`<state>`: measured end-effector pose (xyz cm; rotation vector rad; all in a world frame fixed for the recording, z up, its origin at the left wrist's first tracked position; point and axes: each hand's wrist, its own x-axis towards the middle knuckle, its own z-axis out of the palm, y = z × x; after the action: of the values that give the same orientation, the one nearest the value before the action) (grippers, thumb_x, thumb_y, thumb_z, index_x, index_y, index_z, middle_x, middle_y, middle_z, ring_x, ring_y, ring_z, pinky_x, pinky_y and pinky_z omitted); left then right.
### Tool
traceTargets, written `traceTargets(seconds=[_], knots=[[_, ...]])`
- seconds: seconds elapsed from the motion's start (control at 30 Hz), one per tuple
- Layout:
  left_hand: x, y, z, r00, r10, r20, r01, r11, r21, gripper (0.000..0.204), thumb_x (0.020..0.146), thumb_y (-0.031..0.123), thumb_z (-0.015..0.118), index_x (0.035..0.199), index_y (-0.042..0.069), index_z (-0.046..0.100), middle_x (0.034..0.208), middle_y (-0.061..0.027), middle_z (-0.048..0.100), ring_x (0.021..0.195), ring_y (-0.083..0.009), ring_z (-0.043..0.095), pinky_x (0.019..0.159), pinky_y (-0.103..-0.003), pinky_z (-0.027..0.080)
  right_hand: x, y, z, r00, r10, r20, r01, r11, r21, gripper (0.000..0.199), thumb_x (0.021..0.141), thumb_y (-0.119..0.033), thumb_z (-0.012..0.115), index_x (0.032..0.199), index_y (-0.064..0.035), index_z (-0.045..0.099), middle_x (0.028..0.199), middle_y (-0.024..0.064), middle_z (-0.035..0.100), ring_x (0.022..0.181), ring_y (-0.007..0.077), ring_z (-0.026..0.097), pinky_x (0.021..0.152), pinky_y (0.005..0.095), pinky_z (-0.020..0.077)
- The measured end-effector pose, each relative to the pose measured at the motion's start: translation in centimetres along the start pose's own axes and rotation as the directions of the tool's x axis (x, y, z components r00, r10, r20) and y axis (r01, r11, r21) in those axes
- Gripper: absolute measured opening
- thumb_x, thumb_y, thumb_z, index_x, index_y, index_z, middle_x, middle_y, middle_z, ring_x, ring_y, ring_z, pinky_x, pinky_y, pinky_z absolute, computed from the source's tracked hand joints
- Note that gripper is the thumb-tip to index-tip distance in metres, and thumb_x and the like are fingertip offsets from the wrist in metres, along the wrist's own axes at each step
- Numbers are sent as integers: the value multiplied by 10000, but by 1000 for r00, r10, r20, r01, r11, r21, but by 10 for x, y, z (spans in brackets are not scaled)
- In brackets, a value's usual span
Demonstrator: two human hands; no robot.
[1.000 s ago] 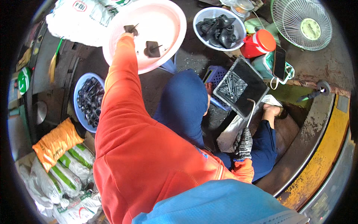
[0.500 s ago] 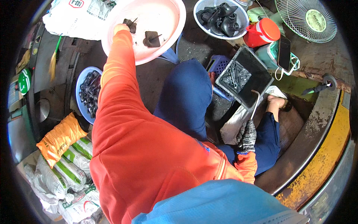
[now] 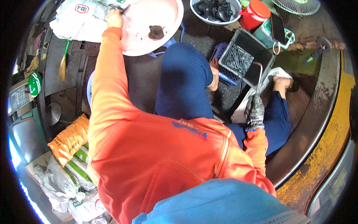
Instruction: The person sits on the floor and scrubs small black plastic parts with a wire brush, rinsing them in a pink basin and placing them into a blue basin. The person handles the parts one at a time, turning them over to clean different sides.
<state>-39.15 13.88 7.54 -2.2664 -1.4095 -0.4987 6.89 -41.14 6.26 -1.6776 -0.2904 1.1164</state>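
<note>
My bare left hand reaches far out to the left rim of a pink basin. Its fingers close on a small dark rubber-like piece, partly hidden and blurred. Another dark piece lies inside the basin. Down at the right, my right hand, in a grey knitted glove, is wrapped round a metal rod with a hooked end. The hook rises in front of a black bin holding many metal pins.
A bowl of black parts, a red-lidded jug, a phone and a fan stand at the back. White sacks and an orange bag lie left. A curved metal edge borders the right.
My left hand has moved left and farther away to the basin's rim, and one dark piece has moved with it. The right hand still grips the hooked rod. The whole view has shifted.
</note>
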Motion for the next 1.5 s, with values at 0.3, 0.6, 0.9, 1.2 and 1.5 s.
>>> traceTargets(seconds=[0.3, 0.6, 0.9, 1.2, 1.5], knots=[[44, 115, -22, 931, -54, 361, 53, 999, 14, 304, 873, 273, 501, 958, 47, 687, 980, -230, 644, 947, -378, 619, 833, -456, 491, 3, 14, -22, 925, 358, -130, -372, 922, -110, 275, 919, -252, 497, 1056, -30, 584, 902, 194, 609, 859, 346, 599, 742, 427, 478], [-3, 432, -75, 819, 572, 29, -397, 604, -691, 306, 754, 122, 573, 1045, 36, 612, 980, -196, 604, 936, -363, 584, 803, -435, 485, 47, 48, -23, 796, -558, 233, 444, 278, -852, 314, 818, -97, 548, 1128, -44, 542, 1051, 235, 574, 976, 400, 569, 837, 469, 460], [-149, 423, -17, 704, 700, -123, -595, 486, -640, 155, 720, 86, 613, 867, 71, 566, 894, -74, 540, 925, -268, 545, 756, -370, 508, 48, 32, 28, 878, -384, 287, 443, 421, -792, 263, 933, -264, 422, 1057, -74, 553, 993, 201, 575, 912, 359, 559, 820, 438, 444], [-172, 417, -31, 864, 450, 227, -84, 573, -815, 358, 699, 252, 748, 927, 63, 547, 970, -109, 551, 947, -308, 532, 850, -413, 457, 74, 54, 48, 952, -122, 282, 304, 503, -809, 515, 985, -391, 274, 1302, -32, 462, 1344, 227, 449, 1262, 353, 416, 1051, 411, 332], [-163, 451, -4, 861, 229, 453, 324, 439, -838, 672, 644, 371, 829, 1241, 220, 560, 1408, -173, 427, 1275, -331, 442, 1054, -374, 374, 30, 7, 55, 930, -315, 191, 343, 553, -759, 467, 978, -383, 318, 1211, -36, 525, 1259, 231, 521, 1174, 372, 504, 974, 441, 405]])
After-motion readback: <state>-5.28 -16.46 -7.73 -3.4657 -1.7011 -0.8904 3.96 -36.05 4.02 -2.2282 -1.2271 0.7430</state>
